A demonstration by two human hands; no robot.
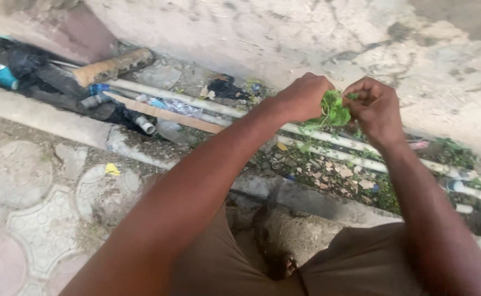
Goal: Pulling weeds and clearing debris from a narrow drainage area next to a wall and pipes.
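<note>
Outdoors by wall [306, 33], both hands [303, 97] gripping green leaves [335, 109].

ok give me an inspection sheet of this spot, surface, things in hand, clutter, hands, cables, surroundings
surface: patterned paving beside a concrete curb and a dirt gutter.
job's things: bunch of green leaves, held between both hands.
clutter: dry leaves and litter, wooden plank, rusty cylinder, black plastic.
grippers: left hand and right hand both closed on the leaves.
cables: nothing seen; white pipes run along the gutter.
surroundings: rough plastered wall behind.
</note>
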